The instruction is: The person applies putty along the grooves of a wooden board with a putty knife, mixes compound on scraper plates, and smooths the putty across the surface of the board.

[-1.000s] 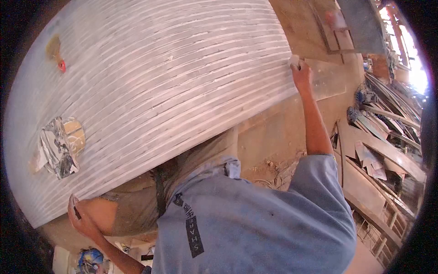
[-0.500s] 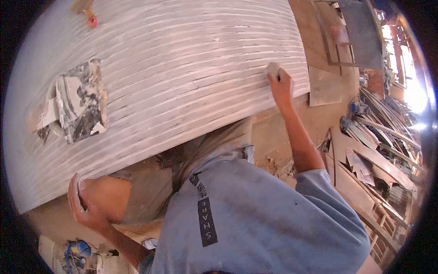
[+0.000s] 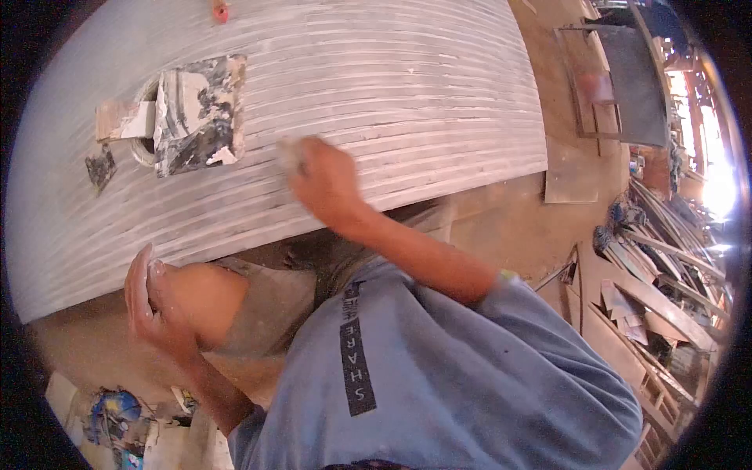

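A large whitish panel [image 3: 376, 102], ridged with long parallel lines, spreads out in front of me. My right hand [image 3: 325, 184] is closed around a small pale pad [image 3: 293, 155] over the panel's near half; motion blur hides the pad's exact kind. Close to my bent knee [image 3: 211, 301], below the panel's near edge, my left hand [image 3: 153, 305] has its fingers stretched upward, with a gap at the thumb and nothing visible in it. A smeared black and white plate [image 3: 200, 113] lies on the panel, to the left of my right hand.
Beside the plate are a ring-shaped item [image 3: 143, 153], a flat scraper-like piece [image 3: 125, 120] and a dark scrap [image 3: 100, 168]. A red-tipped handle [image 3: 221, 12] lies at the far edge of view. Wood offcuts [image 3: 666, 266] pile up on the right.
My right hand has swept from the panel's right end leftward toward the smeared plate, still gripping the pale pad. The view has shifted somewhat. My left hand remains by the knee.
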A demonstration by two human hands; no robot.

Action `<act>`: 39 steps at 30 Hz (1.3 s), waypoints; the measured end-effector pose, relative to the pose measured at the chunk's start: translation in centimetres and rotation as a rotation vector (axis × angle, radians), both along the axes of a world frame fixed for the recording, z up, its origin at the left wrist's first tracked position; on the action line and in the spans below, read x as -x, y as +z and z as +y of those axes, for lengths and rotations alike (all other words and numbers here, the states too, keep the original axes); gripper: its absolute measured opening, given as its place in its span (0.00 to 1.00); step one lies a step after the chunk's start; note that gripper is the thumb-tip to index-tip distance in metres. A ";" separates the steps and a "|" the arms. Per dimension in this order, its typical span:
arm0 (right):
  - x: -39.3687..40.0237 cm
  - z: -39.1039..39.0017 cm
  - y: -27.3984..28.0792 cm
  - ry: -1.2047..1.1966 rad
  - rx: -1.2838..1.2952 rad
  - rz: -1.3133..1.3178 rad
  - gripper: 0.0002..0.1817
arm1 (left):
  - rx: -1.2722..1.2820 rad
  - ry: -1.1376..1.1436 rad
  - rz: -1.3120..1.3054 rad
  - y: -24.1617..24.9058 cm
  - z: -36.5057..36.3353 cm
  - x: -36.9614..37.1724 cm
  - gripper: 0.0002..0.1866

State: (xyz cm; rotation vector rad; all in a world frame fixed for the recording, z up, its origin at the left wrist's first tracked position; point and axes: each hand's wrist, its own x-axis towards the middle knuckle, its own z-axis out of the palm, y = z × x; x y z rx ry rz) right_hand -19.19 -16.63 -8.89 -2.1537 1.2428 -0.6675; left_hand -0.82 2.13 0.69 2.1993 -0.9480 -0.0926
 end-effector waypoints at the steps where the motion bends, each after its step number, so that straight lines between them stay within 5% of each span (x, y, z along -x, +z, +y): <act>1: -1.9 0.6 -0.6 0.037 -0.048 -0.026 0.13 | 0.008 -0.010 -0.013 0.0 0.0 0.1 0.13; 3: -3.2 0.7 -0.2 0.069 -0.083 -0.066 0.14 | -0.040 -0.062 -0.127 -0.1 0.1 -0.4 0.13; 6: -0.9 0.2 3.3 0.079 -0.507 -0.236 0.17 | -0.056 -0.023 -0.138 -1.2 1.4 -0.7 0.14; 11: 18.1 -9.0 1.5 -0.313 -0.275 -0.449 0.15 | -0.095 0.025 -0.064 -0.6 0.1 0.1 0.14; 12: 23.5 -11.8 2.9 -0.484 -0.308 -0.189 0.15 | -0.094 0.031 -0.018 -0.8 -0.3 0.2 0.14; 14: 34.3 -16.9 2.2 -0.649 0.034 0.142 0.18 | -0.077 0.042 0.041 -1.2 -0.7 0.3 0.14; 16: 44.1 -20.6 0.4 -0.762 0.181 0.271 0.20 | -0.065 0.067 0.092 -1.4 -0.6 -0.2 0.14; 18: 49.5 -23.6 -1.0 -0.768 0.195 0.300 0.21 | -0.260 -0.031 -0.149 -1.3 -0.4 -0.7 0.14; 27: 51.8 -26.3 -3.5 -0.794 0.170 0.589 0.23 | -0.409 0.011 -0.218 -1.4 -1.4 -0.7 0.15; 29: 52.0 -26.3 -4.0 -0.718 0.324 0.647 0.22 | -0.424 0.017 -0.207 -1.6 -1.5 -0.8 0.15; 39: 42.5 -22.3 -1.4 -0.616 0.180 0.504 0.16 | -0.299 0.035 -0.018 -1.1 -1.4 -0.3 0.14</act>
